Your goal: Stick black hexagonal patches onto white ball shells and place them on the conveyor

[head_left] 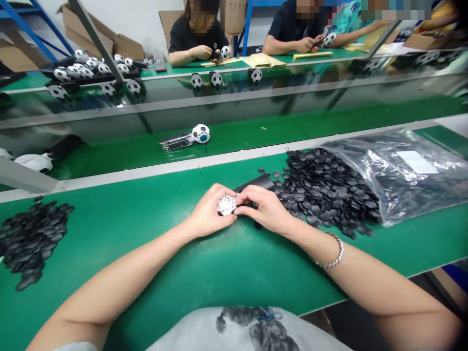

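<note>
Ball (226,205), over the green surface (164,292), is clasped in the left grip (208,214); the right grip (266,208) has thumb and forefinger at its right edge, though I cannot tell what they pinch. Black patches (325,190) lie heaped at a clear bag's (424,187) mouth, right; another pile (34,239) lies far left.

Room over green tabletop (127,209) leftward; black heap (321,185), plastic bag (413,185) rightward.

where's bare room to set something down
Bare green tabletop lies between the smaller black-piece pile and left hand, and between the forearms. It's crowded beside the right hand: larger black-piece pile, then clear plastic bag.
</note>
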The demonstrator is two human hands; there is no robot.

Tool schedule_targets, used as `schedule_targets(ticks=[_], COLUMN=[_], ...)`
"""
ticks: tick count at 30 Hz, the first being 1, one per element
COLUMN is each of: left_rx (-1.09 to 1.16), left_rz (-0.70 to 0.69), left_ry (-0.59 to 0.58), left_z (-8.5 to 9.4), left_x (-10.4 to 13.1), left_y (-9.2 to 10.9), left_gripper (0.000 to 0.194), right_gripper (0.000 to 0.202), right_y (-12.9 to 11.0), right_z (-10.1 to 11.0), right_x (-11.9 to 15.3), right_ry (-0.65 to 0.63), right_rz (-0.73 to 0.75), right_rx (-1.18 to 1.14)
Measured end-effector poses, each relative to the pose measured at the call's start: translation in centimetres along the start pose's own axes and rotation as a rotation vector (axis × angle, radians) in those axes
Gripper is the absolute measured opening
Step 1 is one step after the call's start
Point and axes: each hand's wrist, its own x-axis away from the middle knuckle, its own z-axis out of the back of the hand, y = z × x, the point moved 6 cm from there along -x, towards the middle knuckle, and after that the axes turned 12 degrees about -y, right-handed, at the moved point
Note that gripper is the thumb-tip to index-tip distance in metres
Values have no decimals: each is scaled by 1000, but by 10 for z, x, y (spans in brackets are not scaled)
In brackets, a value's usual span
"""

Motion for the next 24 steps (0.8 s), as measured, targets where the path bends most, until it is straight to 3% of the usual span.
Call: schedule_targets(ticks=[5, 9, 13, 16, 21, 24], left_rx=[0, 141, 619, 1038, 1403, 1555], left_rz=[-17, 20, 184, 236, 134, 70], left_ry=[51, 80, 98, 155, 310, 317], left_z=[0, 2, 4, 5, 11, 5], left_x=[0, 0, 1, 0, -7, -11], left_y=[0, -9, -32, -46, -61, -65], left_gripper=[29, 33, 41, 42, 37, 41], right_gripper=[10, 13, 56, 57, 34, 40], right_y=[3, -1, 1, 12, 32, 56], right_z=[-3, 4, 23, 37, 45, 59], right_x=[-5, -9, -16, -26, -45, -55], right_ry=[-22, -51, -149, -221, -325, -223], right_rz=[-44, 35, 107, 79, -39, -219], right_rx=[26, 105, 425, 612, 332, 75])
